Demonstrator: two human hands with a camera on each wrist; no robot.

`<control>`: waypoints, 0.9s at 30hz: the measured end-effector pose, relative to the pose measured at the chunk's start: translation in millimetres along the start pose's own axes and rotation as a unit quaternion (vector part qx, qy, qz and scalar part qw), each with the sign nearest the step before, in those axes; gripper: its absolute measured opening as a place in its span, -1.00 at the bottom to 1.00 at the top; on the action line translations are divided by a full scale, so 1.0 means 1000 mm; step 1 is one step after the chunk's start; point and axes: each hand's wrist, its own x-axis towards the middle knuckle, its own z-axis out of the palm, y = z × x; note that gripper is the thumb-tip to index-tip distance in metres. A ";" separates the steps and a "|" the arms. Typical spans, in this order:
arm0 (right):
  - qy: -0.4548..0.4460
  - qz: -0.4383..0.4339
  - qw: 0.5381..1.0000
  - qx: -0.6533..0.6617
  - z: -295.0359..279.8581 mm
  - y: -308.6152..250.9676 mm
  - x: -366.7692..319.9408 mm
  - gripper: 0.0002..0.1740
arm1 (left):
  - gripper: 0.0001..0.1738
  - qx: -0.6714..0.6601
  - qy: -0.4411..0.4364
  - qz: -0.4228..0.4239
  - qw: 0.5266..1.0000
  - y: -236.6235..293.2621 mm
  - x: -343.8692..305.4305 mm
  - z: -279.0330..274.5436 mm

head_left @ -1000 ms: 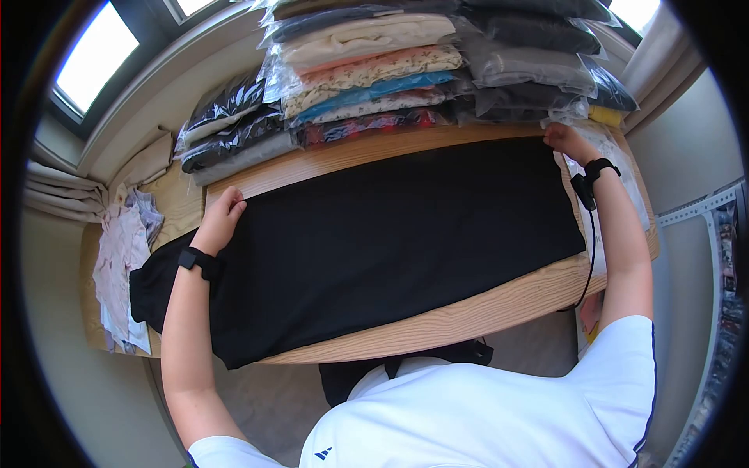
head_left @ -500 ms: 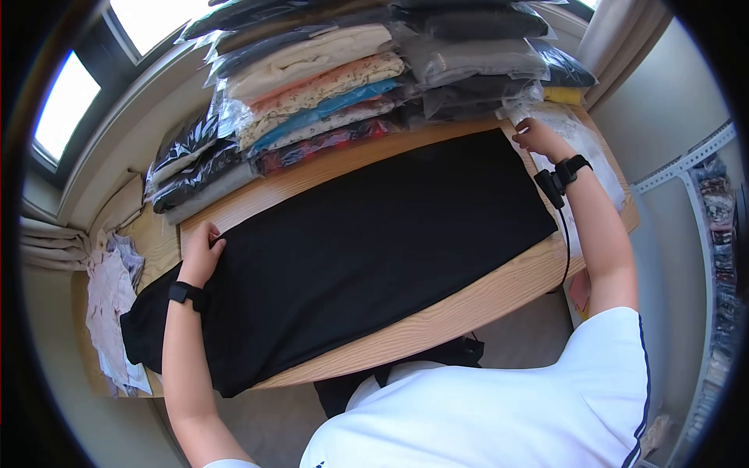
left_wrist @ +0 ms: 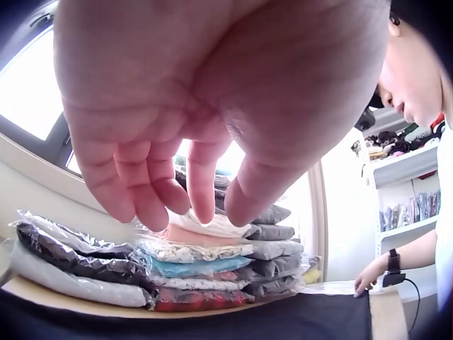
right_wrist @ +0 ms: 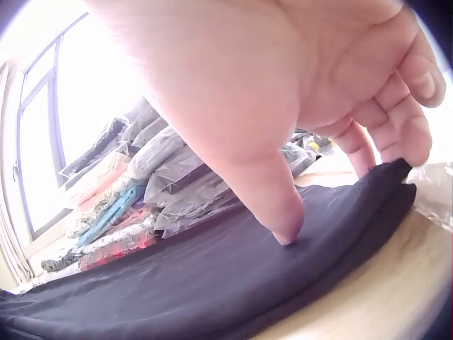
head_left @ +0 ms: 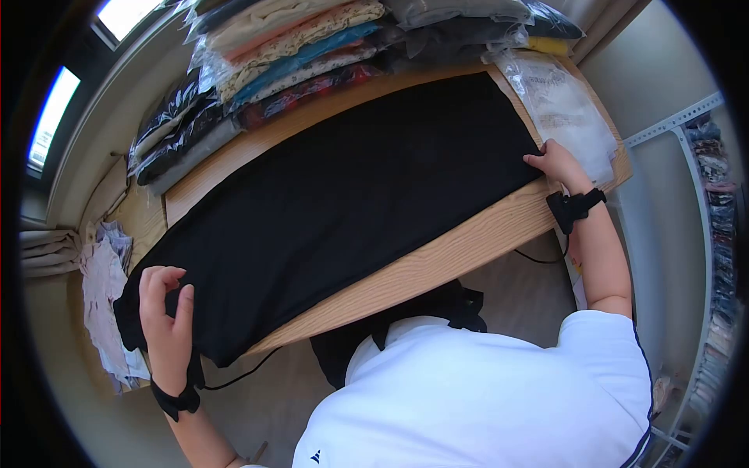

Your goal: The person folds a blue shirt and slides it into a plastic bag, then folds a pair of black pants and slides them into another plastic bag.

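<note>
A long black garment (head_left: 351, 179) lies flat across the wooden table, its narrower end at the left. My left hand (head_left: 165, 324) is over that left end, fingers loosely bent and thumb apart, holding nothing. In the left wrist view the fingers (left_wrist: 152, 191) hang in the air in front of the bagged stacks. At the garment's near right corner, my right hand (head_left: 563, 168) pinches the hem. The right wrist view has its thumb (right_wrist: 283, 219) pressing on the black cloth and the other fingers at the hem edge.
Stacks of folded clothes in clear bags (head_left: 304, 58) stand along the back. Clear plastic bags (head_left: 566, 117) lie at the table's right end. Pale pink clothing (head_left: 103, 288) hangs over the left end. Bare wood (head_left: 468, 230) shows along the front edge. A shelf rack (head_left: 686, 156) is at the right.
My left hand has come off the garment's far edge, toward me and left. The right hand has moved from the far right corner down to the near right corner.
</note>
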 end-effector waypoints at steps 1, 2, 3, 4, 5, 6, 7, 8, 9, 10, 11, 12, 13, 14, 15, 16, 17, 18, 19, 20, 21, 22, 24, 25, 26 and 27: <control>-0.005 -0.006 1.000 0.001 0.001 0.005 0.005 -0.40 | -0.77 -0.003 -0.013 0.008 1.000 0.005 -0.012 0.003; -0.031 0.000 0.999 0.019 0.002 0.011 0.012 -0.41 | -0.70 -0.011 -0.034 -0.004 0.999 0.006 -0.026 0.007; -0.058 0.006 0.998 0.037 0.004 0.009 0.013 -0.41 | -0.64 0.018 -0.067 -0.006 0.998 0.008 -0.037 0.007; -0.057 0.020 0.998 0.032 0.000 0.005 0.011 -0.44 | -0.58 0.018 -0.081 -0.002 0.997 0.008 -0.049 0.011; -0.022 -0.015 0.998 0.048 0.006 0.016 0.019 -0.49 | -0.53 0.017 -0.094 0.000 0.995 0.006 -0.061 0.017; -0.016 -0.032 0.995 0.095 0.007 0.020 0.023 -0.51 | -0.47 0.020 -0.101 -0.006 0.995 0.003 -0.072 0.024; -0.010 -0.047 0.989 0.142 0.008 0.021 0.025 -0.54 | -0.41 0.021 -0.106 -0.011 0.994 -0.001 -0.081 0.032; -0.017 -0.009 0.975 0.221 0.006 0.018 0.024 -0.57 | -0.32 0.062 -0.109 -0.011 0.992 -0.003 -0.090 0.040; -0.023 0.031 0.954 0.296 0.004 0.017 0.025 -0.60 | -0.29 0.097 -0.109 -0.020 0.989 -0.004 -0.096 0.048; -0.025 0.022 0.938 0.345 0.003 0.021 0.031 -0.64 | -0.29 0.102 -0.100 -0.021 0.990 -0.008 -0.102 0.057; -0.027 0.014 0.938 0.344 0.000 0.026 0.036 -0.64 | -0.29 0.106 -0.092 -0.019 0.990 -0.012 -0.107 0.065; 0.013 0.007 0.924 0.381 -0.006 0.026 0.034 -0.66 | -0.34 0.099 -0.067 -0.010 0.993 -0.013 -0.109 0.072; 0.053 0.001 0.907 0.417 -0.012 0.029 0.035 -0.68 | -0.34 0.098 -0.063 -0.015 0.993 -0.015 -0.109 0.076; 0.078 -0.039 0.893 0.441 -0.018 0.040 0.042 -0.68 | -0.39 0.085 -0.050 -0.003 0.995 -0.016 -0.109 0.080; 0.102 -0.079 0.877 0.463 -0.023 0.048 0.047 -0.68 | -0.43 0.071 -0.038 0.010 0.997 -0.016 -0.108 0.083; 0.110 -0.089 0.865 0.482 -0.036 0.045 0.037 -0.69 | -0.54 0.061 -0.019 0.017 0.998 -0.013 -0.105 0.085; 0.095 -0.103 0.855 0.499 -0.046 0.051 0.034 -0.72 | -0.54 0.061 -0.019 0.013 0.998 -0.012 -0.105 0.087; 0.082 -0.113 0.855 0.499 -0.053 0.065 0.035 -0.74 | -0.56 0.050 -0.024 0.022 0.998 -0.012 -0.104 0.090; 0.069 -0.124 0.855 0.498 -0.059 0.079 0.038 -0.75 | -0.59 0.039 -0.029 0.030 0.998 -0.011 -0.102 0.091; 0.067 -0.120 0.862 0.489 -0.063 0.091 0.039 -0.77 | -0.65 0.034 -0.010 0.053 0.998 -0.003 -0.099 0.091; 0.065 -0.115 0.868 0.479 -0.065 0.103 0.038 -0.79 | -0.65 0.036 -0.010 0.048 0.998 -0.001 -0.098 0.094; 0.060 -0.103 0.869 0.479 -0.065 0.114 0.039 -0.81 | -0.64 0.018 -0.015 0.057 0.998 0.000 -0.098 0.097; 0.051 -0.074 0.874 0.478 -0.062 0.151 0.048 -0.79 | -0.61 -0.014 -0.023 0.062 0.998 0.004 -0.100 0.102; 0.046 -0.056 0.874 0.480 -0.059 0.165 0.050 -0.77 | -0.61 -0.012 -0.023 0.058 0.998 0.007 -0.101 0.103; 0.044 -0.033 0.874 0.483 -0.054 0.171 0.048 -0.75 | -0.60 -0.005 -0.020 0.071 0.997 0.009 -0.102 0.103; 0.041 -0.009 0.873 0.485 -0.050 0.176 0.046 -0.73 | -0.58 0.001 -0.019 0.085 0.996 0.011 -0.103 0.102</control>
